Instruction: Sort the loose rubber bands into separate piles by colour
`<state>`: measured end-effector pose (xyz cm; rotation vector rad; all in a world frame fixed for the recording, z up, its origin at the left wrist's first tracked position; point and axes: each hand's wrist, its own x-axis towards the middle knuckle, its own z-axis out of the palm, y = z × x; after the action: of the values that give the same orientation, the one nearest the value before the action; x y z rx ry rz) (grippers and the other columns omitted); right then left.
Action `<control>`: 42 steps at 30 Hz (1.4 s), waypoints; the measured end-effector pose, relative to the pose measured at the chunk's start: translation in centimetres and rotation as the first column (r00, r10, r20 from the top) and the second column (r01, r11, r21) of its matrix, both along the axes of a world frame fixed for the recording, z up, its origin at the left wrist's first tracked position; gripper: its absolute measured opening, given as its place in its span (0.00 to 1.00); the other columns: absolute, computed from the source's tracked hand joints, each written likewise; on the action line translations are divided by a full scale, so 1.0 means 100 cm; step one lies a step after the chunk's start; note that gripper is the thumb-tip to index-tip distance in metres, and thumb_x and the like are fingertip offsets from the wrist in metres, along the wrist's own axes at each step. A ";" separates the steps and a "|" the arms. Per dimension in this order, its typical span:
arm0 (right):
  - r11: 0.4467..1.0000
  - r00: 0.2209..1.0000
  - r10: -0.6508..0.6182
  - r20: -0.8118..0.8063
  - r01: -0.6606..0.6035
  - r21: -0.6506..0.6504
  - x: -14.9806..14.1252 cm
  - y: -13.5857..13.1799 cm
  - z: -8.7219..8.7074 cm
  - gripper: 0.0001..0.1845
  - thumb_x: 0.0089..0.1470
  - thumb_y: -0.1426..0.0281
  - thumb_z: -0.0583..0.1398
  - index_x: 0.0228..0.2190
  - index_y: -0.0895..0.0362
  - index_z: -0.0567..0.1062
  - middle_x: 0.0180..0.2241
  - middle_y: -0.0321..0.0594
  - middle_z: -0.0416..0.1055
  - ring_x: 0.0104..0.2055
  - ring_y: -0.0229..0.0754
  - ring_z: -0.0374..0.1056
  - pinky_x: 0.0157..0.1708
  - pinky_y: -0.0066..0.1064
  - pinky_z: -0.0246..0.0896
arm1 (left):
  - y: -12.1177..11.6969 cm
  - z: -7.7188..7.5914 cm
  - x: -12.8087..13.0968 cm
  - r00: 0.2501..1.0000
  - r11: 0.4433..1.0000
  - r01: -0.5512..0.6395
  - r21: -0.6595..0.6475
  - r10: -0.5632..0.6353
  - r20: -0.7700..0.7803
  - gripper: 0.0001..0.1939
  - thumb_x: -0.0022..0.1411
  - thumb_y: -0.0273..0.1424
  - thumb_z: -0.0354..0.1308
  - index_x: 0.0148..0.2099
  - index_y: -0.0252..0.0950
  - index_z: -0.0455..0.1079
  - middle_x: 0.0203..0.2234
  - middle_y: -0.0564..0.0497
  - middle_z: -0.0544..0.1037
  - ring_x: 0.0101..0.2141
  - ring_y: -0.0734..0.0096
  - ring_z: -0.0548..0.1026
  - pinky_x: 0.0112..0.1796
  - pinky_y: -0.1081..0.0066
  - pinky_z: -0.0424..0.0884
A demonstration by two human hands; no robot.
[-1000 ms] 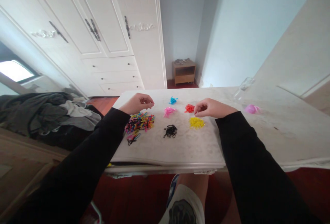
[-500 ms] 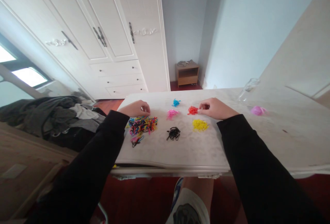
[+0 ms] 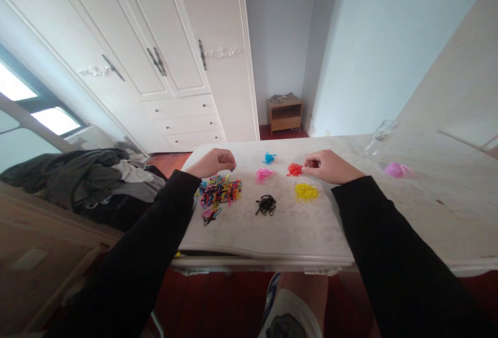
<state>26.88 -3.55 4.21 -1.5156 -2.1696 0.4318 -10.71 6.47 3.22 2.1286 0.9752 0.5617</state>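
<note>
Just beyond a mixed, many-coloured pile of small rubber bands [image 3: 220, 193], my left hand [image 3: 217, 162] hovers with thumb and fingers pinched. Whatever is at its fingertips is too small to make out. My right hand [image 3: 329, 166] is also closed in a pinch, its fingertips at the right edge of the red rubber bands [image 3: 294, 169]; what they grip is hidden. Single-colour heaps lie between and around the hands: blue rubber bands [image 3: 268, 158] farthest away, pink rubber bands [image 3: 263, 175], black rubber bands [image 3: 266, 205] and yellow rubber bands [image 3: 306, 192].
On the right of the white table [image 3: 303, 229] lie a clear glass jar [image 3: 380, 138] on its side and a pinkish-purple object [image 3: 396, 170]. Piled clothes [image 3: 89, 182] are at the left. Behind stand a white wardrobe [image 3: 187, 27] and a small wooden cabinet [image 3: 285, 115].
My left hand has lifted slightly and moved right, away from the mixed pile, with its fingers closed more tightly. My right hand stays beside the red bands. The view has shifted slightly.
</note>
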 end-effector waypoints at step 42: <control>1.000 0.997 0.022 0.070 -0.022 -0.008 -0.004 0.000 -0.001 0.11 0.50 0.64 0.60 0.23 0.57 0.77 0.24 0.40 0.75 0.28 0.41 0.66 0.32 0.33 0.55 | 0.001 0.008 -0.011 0.933 0.981 -0.057 0.186 0.119 -0.341 0.11 0.56 0.38 0.64 0.32 0.35 0.75 0.27 0.49 0.80 0.28 0.69 0.75 0.30 0.71 0.66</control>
<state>26.48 -3.54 4.10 -1.5338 -2.2425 0.3992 -11.77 6.55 4.02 2.4033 1.2623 0.3219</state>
